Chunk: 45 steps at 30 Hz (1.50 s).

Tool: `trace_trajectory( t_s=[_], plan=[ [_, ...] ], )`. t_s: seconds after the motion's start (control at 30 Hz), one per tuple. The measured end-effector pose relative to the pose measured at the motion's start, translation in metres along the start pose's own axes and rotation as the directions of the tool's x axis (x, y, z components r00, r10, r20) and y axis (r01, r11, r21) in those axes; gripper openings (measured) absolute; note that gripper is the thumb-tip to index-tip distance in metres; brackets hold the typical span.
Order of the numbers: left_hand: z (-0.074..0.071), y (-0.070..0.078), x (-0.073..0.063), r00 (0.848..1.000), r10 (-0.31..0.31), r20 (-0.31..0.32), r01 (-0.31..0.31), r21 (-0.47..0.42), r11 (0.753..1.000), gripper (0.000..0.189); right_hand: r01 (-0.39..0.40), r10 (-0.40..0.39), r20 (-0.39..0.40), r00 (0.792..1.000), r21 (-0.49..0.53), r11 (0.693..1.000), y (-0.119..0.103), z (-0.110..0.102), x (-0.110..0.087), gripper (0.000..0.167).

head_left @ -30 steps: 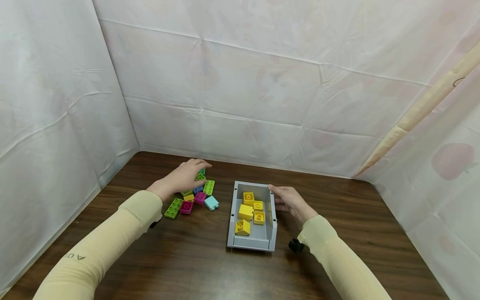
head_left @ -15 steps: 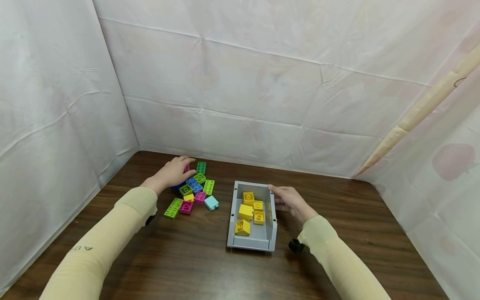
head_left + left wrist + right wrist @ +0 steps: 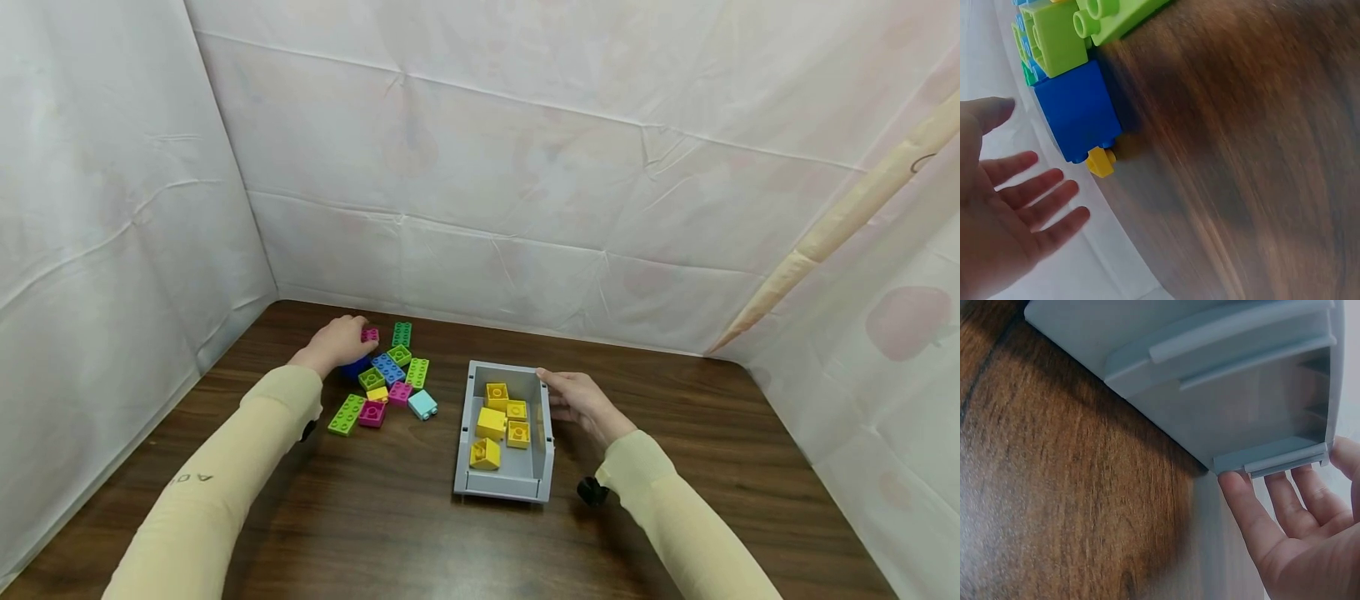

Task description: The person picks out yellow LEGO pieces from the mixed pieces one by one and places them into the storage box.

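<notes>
At the far left of a pile of toy building bricks, my left hand [image 3: 337, 340] reaches over a dark blue brick [image 3: 355, 367]. In the left wrist view its fingers are spread and loosely bent, apart from the blue brick [image 3: 1079, 112]; a small yellow brick [image 3: 1100, 162] shows behind that one. A magenta brick [image 3: 370, 334] lies beside the fingertips in the head view. My right hand [image 3: 581, 400] holds the far right corner of a grey bin [image 3: 504, 486], thumb on the rim and fingers against the outer side. Several yellow bricks [image 3: 492, 424] lie inside the bin.
Green, blue, magenta and yellow bricks spread right of the left hand, with a light blue brick [image 3: 423, 405] nearest the bin. A lime brick [image 3: 347, 415] lies at the pile's near side. White sheeting [image 3: 480, 208] walls the dark wooden table [image 3: 390, 517].
My left hand has moved left across the pile, uncovering green, blue and magenta bricks, and its fingers have drawn in. The right hand and the bin stay where they were.
</notes>
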State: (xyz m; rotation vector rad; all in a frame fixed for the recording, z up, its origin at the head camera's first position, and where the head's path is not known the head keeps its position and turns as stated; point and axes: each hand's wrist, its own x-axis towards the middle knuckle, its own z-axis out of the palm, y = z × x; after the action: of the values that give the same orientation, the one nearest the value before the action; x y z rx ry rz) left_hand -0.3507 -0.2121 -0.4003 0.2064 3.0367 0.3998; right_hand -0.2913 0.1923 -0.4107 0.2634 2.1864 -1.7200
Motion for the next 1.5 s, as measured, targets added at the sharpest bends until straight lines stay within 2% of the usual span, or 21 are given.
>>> trace_trajectory(
  t_s=[0.13,0.23,0.37,0.67,0.9,1.13,1.33,1.5],
  plan=[
    [0.0001,0.0028,-0.0001,0.996,-0.067,0.051,0.067,-0.005,0.998,0.058,0.004,-0.004,0.002,1.0,-0.001,1.0,0.0004,0.0002,-0.0009,0.052],
    [0.0007,0.0029,0.0006,0.99,-0.125,0.071,0.127,-0.027,0.992,0.047,-0.002,0.002,-0.002,1.0,0.0,1.0,0.0009,0.0008,-0.0011,0.05],
    [0.0019,0.0014,0.0027,0.979,-0.188,0.073,0.192,-0.059,0.98,0.037,0.003,-0.003,0.0,1.0,-0.001,1.0,0.0012,0.0008,-0.0013,0.05],
    [0.0056,0.0084,-0.001,0.965,-0.259,0.036,0.261,-0.106,0.96,0.034,0.006,-0.006,0.012,1.0,0.023,1.0,0.0032,0.0003,-0.0009,0.054],
    [0.0087,0.0085,0.0005,0.959,-0.283,-0.016,0.279,-0.131,0.951,0.029,0.012,-0.012,0.015,1.0,0.028,1.0,0.0024,0.0019,-0.0011,0.053],
    [0.0093,0.0053,0.0009,0.951,-0.31,-0.004,0.307,-0.132,0.943,0.028,0.012,-0.012,0.017,1.0,0.006,1.0,0.002,0.0036,-0.0014,0.052],
    [0.0063,0.0052,-0.0006,0.952,-0.307,-0.007,0.302,-0.152,0.941,0.027,0.008,-0.008,0.019,1.0,0.012,1.0,0.0016,0.0038,-0.0016,0.053],
    [0.0009,0.0059,-0.0018,0.957,-0.289,-0.035,0.28,-0.167,0.945,0.028,0.014,-0.014,0.026,1.0,0.013,1.0,0.0017,0.0035,-0.0014,0.053]
  ],
)
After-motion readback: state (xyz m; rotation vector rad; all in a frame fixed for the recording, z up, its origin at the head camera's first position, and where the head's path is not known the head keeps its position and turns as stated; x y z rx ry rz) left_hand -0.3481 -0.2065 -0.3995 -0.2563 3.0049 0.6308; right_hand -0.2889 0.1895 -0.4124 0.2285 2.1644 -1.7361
